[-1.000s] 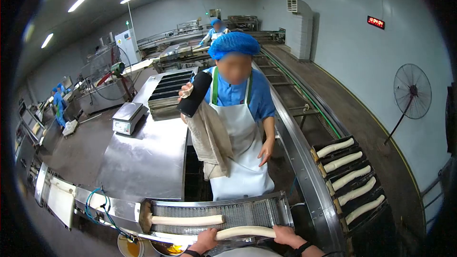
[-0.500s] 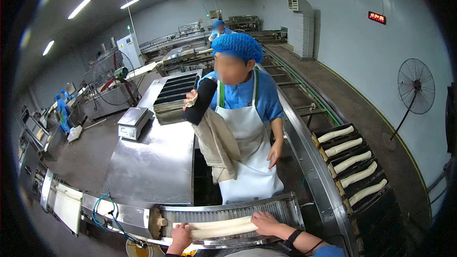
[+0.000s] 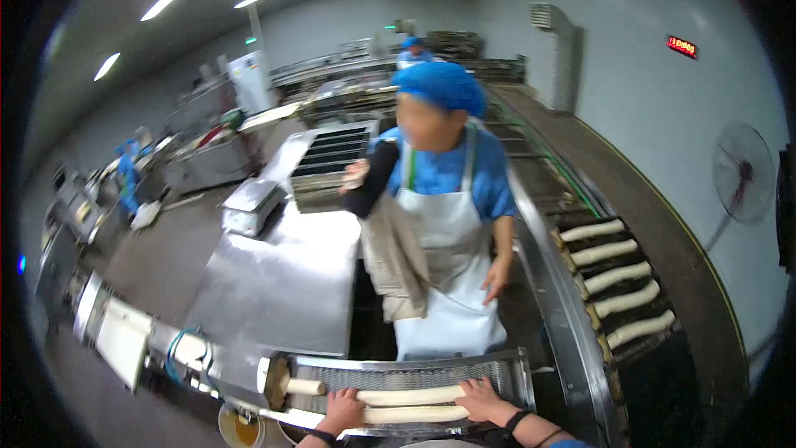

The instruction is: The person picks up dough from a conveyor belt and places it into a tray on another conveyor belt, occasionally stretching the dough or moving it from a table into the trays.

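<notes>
Two long pale dough rolls (image 3: pixel 412 406) lie side by side on the metal mesh conveyor (image 3: pixel 390 377) in front of me. My left hand (image 3: pixel 345 411) is closed over their left ends. At the opposite ends, my right hand (image 3: pixel 483 401) grips the rolls, its fingers bent over the top. A shorter dough piece (image 3: pixel 305 387) sticks out of the round outlet at the conveyor's left end, close to my left hand. The undersides of my fingers are hidden.
Across the conveyor stands a co-worker (image 3: pixel 452 232) holding a dark tin and a cloth. A steel table (image 3: pixel 278 290) bears a scale (image 3: pixel 251 206) and dark tins (image 3: pixel 333 153). At right, dough-filled tins (image 3: pixel 618 282) sit beside a rail; a fan (image 3: pixel 744 172) stands by the wall.
My hands and the two dough rolls have shifted right along the conveyor. The short dough piece reaches farther out of the outlet. My view has swung slightly left.
</notes>
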`<state>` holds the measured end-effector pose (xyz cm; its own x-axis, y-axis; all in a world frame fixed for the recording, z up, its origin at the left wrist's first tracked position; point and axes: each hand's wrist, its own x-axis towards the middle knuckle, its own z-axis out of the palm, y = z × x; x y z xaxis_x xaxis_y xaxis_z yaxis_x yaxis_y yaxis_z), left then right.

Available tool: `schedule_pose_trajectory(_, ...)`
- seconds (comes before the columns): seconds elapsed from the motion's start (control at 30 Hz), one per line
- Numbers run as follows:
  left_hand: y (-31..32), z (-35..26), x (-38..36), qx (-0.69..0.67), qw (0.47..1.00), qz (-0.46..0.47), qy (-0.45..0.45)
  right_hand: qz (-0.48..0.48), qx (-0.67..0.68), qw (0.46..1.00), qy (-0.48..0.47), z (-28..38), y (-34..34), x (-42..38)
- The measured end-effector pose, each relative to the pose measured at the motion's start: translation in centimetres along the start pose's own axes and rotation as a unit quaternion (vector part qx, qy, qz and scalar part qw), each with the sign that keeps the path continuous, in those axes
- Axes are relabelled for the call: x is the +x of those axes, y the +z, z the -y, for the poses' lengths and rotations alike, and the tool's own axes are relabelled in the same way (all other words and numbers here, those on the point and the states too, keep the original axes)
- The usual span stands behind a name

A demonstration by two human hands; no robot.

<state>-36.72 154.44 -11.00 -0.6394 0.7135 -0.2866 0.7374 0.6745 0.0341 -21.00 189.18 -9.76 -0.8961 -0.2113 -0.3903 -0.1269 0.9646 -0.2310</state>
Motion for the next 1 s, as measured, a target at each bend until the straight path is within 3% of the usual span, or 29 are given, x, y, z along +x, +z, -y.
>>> schedule_pose_trajectory(0.2,0.5,-2.9,0.0,0.006,0.995,-0.088,0.042,-0.061,-0.028,0.998,-0.004,-2.6,2.1,-1.4)
schedule_pose_trajectory(0.4,-1.0,-5.9,0.2,-0.035,0.996,-0.05,0.069,-0.026,-0.061,0.997,0.048,-4.2,1.6,-3.6)
schedule_pose_trajectory(0.47,-1.1,-6.8,0.7,0.0,0.997,0.021,0.072,-0.034,-0.082,0.994,0.065,-4.3,1.3,-4.6)
schedule_pose_trajectory(0.6,-1.4,-9.5,0.7,-0.078,0.994,0.007,0.08,-0.053,-0.056,0.992,0.095,-5.7,2.1,-6.4)
schedule_pose_trajectory(0.67,-2.2,-10.5,0.3,-0.13,0.989,0.051,0.058,-0.005,0.016,0.994,0.105,-5.5,2.3,-7.7)
schedule_pose_trajectory(0.73,-0.8,-10.5,1.0,-0.175,0.975,0.097,0.096,0.017,0.117,0.987,0.112,-5.6,2.9,-9.4)
schedule_pose_trajectory(0.77,0.2,-10.6,1.1,-0.249,0.961,0.076,0.089,0.002,0.176,0.976,0.128,-5.6,4.1,-10.1)
schedule_pose_trajectory(0.8,0.6,-10.8,1.7,-0.321,0.941,0.064,0.083,-0.016,0.237,0.96,0.148,-5.3,5.0,-11.1)
schedule_pose_trajectory(0.83,0.4,-10.9,2.3,-0.421,0.889,0.172,0.056,-0.015,0.273,0.948,0.166,-4.7,5.0,-12.0)
schedule_pose_trajectory(0.93,-1.5,-11.5,2.0,-0.596,0.77,0.227,-0.012,0.017,0.404,0.898,0.176,-4.0,5.8,-13.2)
schedule_pose_trajectory(1.0,-6.3,-13.4,0.4,-0.589,0.775,0.213,-0.088,-0.039,0.501,0.847,0.174,-3.3,8.2,-13.8)
